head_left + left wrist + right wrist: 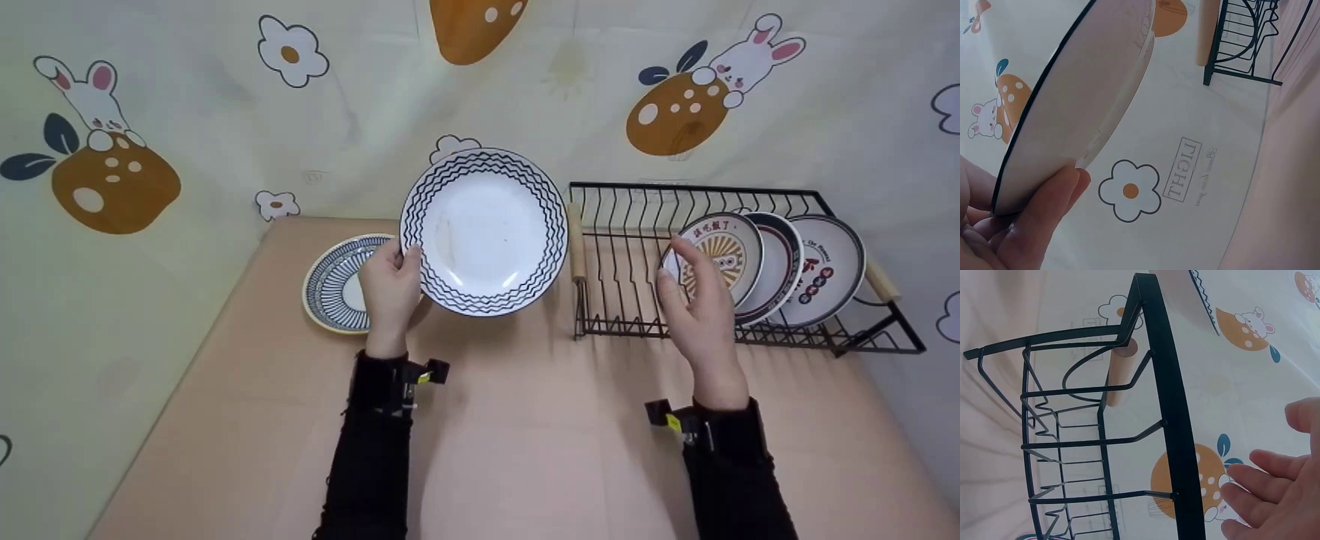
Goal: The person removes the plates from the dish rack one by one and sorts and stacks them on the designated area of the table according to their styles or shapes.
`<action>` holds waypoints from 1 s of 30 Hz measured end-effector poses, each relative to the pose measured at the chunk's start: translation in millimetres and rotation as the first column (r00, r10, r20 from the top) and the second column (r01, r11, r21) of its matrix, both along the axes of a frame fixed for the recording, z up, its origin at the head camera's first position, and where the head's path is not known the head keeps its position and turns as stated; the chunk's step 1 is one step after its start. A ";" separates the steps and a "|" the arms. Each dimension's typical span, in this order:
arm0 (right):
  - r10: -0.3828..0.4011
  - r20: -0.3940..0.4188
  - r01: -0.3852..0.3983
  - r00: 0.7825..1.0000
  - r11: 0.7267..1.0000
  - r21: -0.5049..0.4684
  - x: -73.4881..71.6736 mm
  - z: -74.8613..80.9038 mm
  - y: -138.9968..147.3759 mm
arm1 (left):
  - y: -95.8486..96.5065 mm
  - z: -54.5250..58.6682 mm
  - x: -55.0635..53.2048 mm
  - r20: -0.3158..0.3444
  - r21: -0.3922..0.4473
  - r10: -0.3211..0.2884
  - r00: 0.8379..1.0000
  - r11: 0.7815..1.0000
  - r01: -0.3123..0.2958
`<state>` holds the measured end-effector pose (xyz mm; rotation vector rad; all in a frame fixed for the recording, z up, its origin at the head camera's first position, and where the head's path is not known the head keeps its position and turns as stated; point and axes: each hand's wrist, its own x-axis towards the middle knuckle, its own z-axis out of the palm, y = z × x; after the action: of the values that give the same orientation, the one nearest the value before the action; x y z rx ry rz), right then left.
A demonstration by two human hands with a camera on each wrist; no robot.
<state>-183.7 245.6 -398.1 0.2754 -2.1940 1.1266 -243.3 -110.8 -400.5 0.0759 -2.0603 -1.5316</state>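
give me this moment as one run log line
left hand: grips zigzag-rimmed plate | right hand: empty, near wire rack | in rack: three plates | on table: blue-patterned plate

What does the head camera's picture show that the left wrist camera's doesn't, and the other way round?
Only the head view shows the right hand, the three plates in the rack, the blue-patterned plate on the table, and the wavy-lined face of the held plate.

Only the left wrist view shows that held plate's pale underside.

Both show the left hand gripping it near its rim, the printed backdrop, and at least part of the rack.
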 end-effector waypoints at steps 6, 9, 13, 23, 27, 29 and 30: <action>-0.043 -0.011 0.043 0.999 0.999 0.001 -1.8 -1.3 2.3 | -8.3 -0.5 -1.3 -0.013 -0.033 0.024 1.000 0.999 -0.024; -0.056 0.019 0.056 0.998 0.998 0.003 -2.5 -1.6 3.7 | -14.6 -2.0 -2.5 -0.013 -0.054 0.047 0.999 0.997 -0.048; -0.067 0.083 0.067 0.994 0.998 0.006 -2.7 -2.1 6.4 | -24.3 -4.6 -5.1 0.005 -0.076 0.083 0.997 0.994 -0.083; -0.084 0.202 0.072 0.976 0.995 0.063 -2.8 -1.6 15.4 | -41.2 -10.8 -10.1 0.085 -0.076 0.129 0.988 0.989 -0.123; -0.091 0.207 0.071 0.974 0.992 0.102 -3.0 -2.7 21.2 | -47.2 -12.5 -11.2 0.143 -0.074 0.129 0.981 0.990 -0.119; -0.093 0.204 0.070 0.975 0.990 0.121 -3.1 -3.3 24.3 | -50.0 -12.7 -11.6 0.169 -0.076 0.128 0.977 0.990 -0.116; -0.095 0.205 0.070 0.974 0.989 0.130 -2.9 -3.3 25.7 | -51.5 -12.9 -12.0 0.178 -0.072 0.125 0.976 0.991 -0.114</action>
<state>-186.7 271.3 -401.4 0.1187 -2.4425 1.0177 -255.3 -162.2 -413.4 0.3220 -2.2003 -1.4324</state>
